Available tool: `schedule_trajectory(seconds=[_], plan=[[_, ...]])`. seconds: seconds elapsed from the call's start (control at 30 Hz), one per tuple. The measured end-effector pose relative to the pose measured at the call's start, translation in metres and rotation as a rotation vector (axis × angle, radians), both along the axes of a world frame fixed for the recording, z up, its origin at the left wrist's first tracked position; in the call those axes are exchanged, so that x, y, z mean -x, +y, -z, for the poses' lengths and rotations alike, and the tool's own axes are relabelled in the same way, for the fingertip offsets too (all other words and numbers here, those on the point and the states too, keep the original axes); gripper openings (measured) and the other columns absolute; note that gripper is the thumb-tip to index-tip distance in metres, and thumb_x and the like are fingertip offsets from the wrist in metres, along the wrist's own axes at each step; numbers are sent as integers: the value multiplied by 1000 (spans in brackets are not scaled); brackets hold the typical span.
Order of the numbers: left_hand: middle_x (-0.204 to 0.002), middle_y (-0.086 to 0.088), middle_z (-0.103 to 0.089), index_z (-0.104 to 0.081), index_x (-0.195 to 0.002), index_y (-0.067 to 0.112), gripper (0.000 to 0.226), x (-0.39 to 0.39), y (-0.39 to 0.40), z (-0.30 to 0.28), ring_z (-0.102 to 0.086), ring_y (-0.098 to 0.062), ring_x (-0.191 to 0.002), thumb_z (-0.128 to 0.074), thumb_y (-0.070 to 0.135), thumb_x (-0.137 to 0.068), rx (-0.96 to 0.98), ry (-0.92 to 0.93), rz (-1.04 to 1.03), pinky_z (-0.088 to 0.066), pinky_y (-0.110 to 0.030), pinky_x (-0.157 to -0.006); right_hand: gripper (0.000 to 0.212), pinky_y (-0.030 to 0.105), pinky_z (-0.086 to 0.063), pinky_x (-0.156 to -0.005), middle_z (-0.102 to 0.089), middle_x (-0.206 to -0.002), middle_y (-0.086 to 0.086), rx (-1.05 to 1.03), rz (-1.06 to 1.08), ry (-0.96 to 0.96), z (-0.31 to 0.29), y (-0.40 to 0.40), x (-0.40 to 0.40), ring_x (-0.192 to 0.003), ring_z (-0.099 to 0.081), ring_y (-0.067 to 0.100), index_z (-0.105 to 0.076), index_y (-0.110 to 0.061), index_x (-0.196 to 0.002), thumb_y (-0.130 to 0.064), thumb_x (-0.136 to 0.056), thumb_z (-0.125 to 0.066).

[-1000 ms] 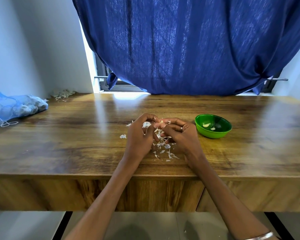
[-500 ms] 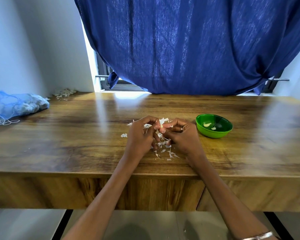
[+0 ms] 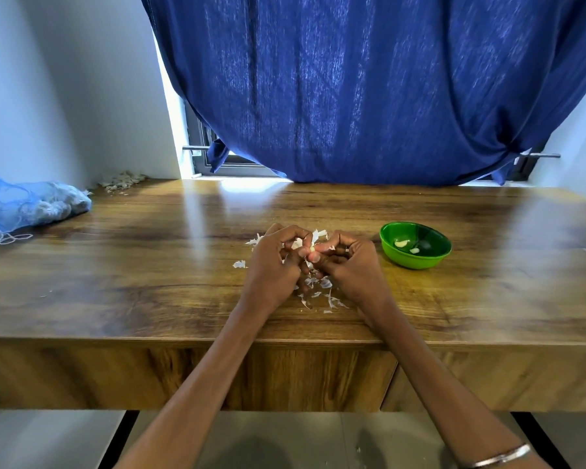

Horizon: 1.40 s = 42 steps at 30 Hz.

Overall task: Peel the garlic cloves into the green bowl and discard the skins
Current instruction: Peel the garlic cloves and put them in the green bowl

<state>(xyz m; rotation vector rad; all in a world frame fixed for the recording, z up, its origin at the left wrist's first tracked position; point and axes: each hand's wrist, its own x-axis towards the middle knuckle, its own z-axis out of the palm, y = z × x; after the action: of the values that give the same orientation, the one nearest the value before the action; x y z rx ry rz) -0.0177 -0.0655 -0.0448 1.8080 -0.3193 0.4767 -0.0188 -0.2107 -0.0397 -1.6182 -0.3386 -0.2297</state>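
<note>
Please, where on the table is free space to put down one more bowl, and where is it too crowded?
Bare wood lies between the blue mesh bag and the left hand, and right of the green bowl up to the table edge. The far strip before the curtain is bare too. Around both hands, with the right hand, the garlic skins crowd it.

Both forearms reach forward and converge, so the hands meet knuckle to knuckle. The left hand (image 3: pixel 271 265) shows its back, fingers curled inward, fingertips pinched together toward the right hand. The right hand (image 3: pixel 351 267) mirrors it, fingers bent, thumb and forefinger pinching at the meeting point. A thin bangle circles the right forearm.
</note>
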Motion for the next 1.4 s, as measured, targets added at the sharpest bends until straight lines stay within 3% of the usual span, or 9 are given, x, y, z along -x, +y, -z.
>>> schedule_trajectory(seconds=[0.13,0.37,0.47,0.63,0.8,0.93,1.1,1.3,1.4], plan=[[-98,-10,-53,-68,-93,19,22,-1,-1,1,-66,-25,-64,-61,-2,-97,-42,-41,-21,-58,-46,-44,21,31,-60,-67,-75,-89,17,9,21,-37,1,1,-2,-76,-71,19,-66,-15,-75,0,-82,-78],[-106,-2,-67,-71,-91,19,12,-2,-1,1,-72,-22,-78,-69,7,-94,27,-36,-96,-61,-40,-58,13,26,-58,-69,-76,-84,6,-39,31,42,0,1,-5,-77,-73,14,-67,-13,-86,-4,-86,-76],[-98,2,-72,-77,-88,17,10,0,0,2,-70,-21,-56,-72,10,-93,93,-44,-140,-58,-42,-45,8,25,-58,-68,-76,-89,5,-65,64,59,-1,1,-5,-75,-72,12,-69,-9,-92,-6,-88,-75],[-82,1,-75,-77,-98,14,32,-2,0,3,-69,-16,-50,-51,30,-106,18,-53,-215,-58,-47,-52,14,30,-60,-73,-75,-80,7,-91,134,72,-1,0,-4,-71,-71,13,-69,0,-91,-9,-86,-79],[-60,5,-70,-77,-86,20,33,0,0,2,-64,-4,-47,-54,36,-104,-84,-99,-271,-54,-29,-59,16,34,-62,-73,-77,-79,7,-22,138,63,-3,0,0,-70,-72,14,-70,-7,-97,-12,-85,-80],[-66,14,-71,-82,-94,18,12,4,1,1,-63,-2,-42,-72,26,-94,-135,-112,-240,-48,-12,-58,16,34,-63,-74,-78,-83,4,-7,130,39,-3,1,2,-75,-74,18,-74,-23,-99,-12,-88,-76],[-96,-1,-78,-81,-93,13,13,7,1,0,-66,-14,-41,-84,10,-81,-13,2,-240,-50,-24,-40,22,24,-60,-71,-79,-84,-1,-40,126,70,-2,0,1,-74,-74,9,-75,-28,-99,-8,-89,-75],[-107,-3,-77,-79,-105,8,15,5,1,3,-65,-10,-40,-66,8,-97,-96,-58,-228,-44,-18,-38,21,30,-61,-84,-79,-97,-3,-23,127,86,2,-1,-3,-87,-76,12,-78,-19,-105,-4,-90,-73],[-93,1,-78,-75,-111,11,25,2,0,4,-65,-7,-43,-54,22,-105,-137,-86,-243,-48,-23,-48,21,31,-61,-87,-79,-96,0,-33,122,116,3,-2,-5,-88,-76,13,-78,-15,-108,-4,-91,-72]])
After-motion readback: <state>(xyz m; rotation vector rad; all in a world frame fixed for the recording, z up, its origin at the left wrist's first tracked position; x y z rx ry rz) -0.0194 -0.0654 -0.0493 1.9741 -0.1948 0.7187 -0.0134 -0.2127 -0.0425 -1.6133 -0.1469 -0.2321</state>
